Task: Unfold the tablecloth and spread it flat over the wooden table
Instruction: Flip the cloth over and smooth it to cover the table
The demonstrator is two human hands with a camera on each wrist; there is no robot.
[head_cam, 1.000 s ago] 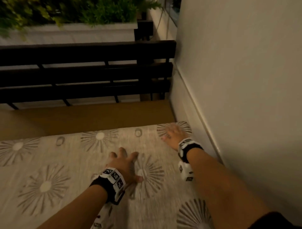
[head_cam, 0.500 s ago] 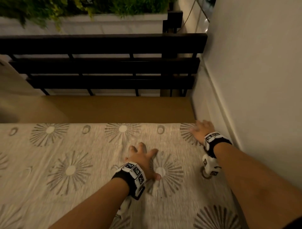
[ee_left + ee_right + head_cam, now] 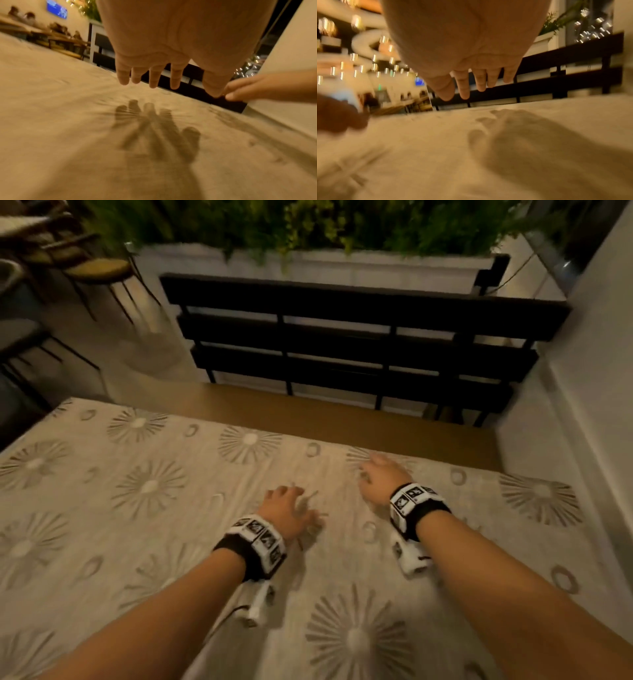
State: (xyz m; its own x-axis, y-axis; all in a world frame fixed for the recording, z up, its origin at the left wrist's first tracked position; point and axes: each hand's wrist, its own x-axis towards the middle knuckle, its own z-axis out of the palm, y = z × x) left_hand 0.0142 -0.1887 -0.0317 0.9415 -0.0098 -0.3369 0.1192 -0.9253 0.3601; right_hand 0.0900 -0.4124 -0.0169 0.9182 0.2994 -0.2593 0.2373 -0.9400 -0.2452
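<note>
Tablecloth (image 3: 144,508) — a pale fabric printed with grey starbursts and small rings — covers most of the wooden table (image 3: 359,419) in my head view; only a bare strip of wood shows along the far edge, in front of a dark slatted bench (image 3: 342,337). Both my hands are palm-down over the cloth near that far hem. My left hand (image 3: 286,510) has its fingers spread and holds nothing; my right hand (image 3: 382,477) sits just beyond it, also released, fingers loose and blurred.

From the left wrist camera, my left fingers (image 3: 153,79) hang straight and apart above the cloth, throwing a clear hand-shaped shadow on it, so I judge the palm is just off the fabric. The right hand's fingertips show at the frame's right edge.

From the right wrist camera, my right fingers (image 3: 464,86) are likewise extended and empty, with a soft shadow below; whether they touch the cloth I cannot tell.

I judge the fabric light, soft and prone to rucking — faint ripples lie near my left hand. Taking the far hem with both hands should draw it over the bare wood.
</note>
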